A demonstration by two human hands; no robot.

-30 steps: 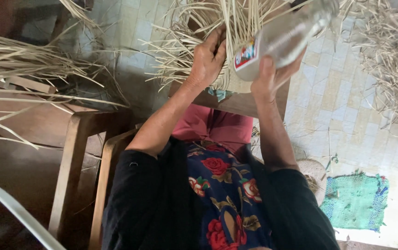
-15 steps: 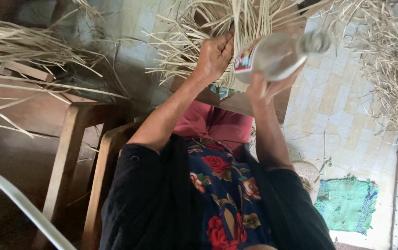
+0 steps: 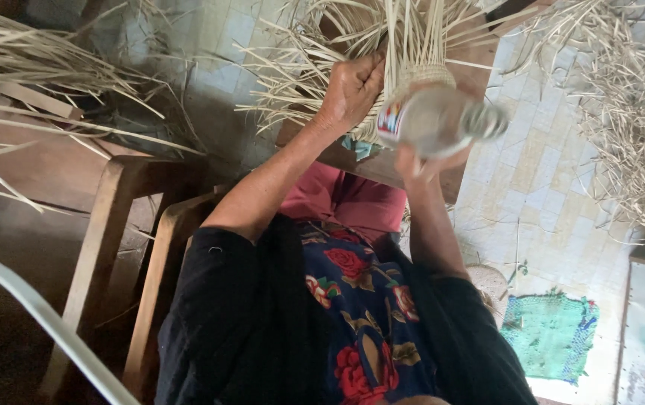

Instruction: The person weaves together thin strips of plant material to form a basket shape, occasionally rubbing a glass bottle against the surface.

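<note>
My left hand [image 3: 352, 90] grips a partly woven piece of pale straw [image 3: 420, 45], whose loose strands fan out upward and sideways. My right hand [image 3: 423, 161] holds a clear plastic bottle [image 3: 435, 120] with a coloured label, tilted on its side against the woven base of the straw piece. The bottle is blurred. Both arms reach forward from black sleeves over a flowered garment. The work rests near the edge of a wooden board [image 3: 382, 169].
A wooden stool [image 3: 124, 225] stands at my left, with bundles of dry straw [image 3: 30, 60] above it. More loose straw [image 3: 630, 112] lies on the tiled floor at right. A green cloth [image 3: 551, 334] lies at lower right. A grey bar [image 3: 45, 322] crosses lower left.
The bottle has swung down from upright to lying sideways, lower against the woven base. My left hand has kept its grip on the straw.
</note>
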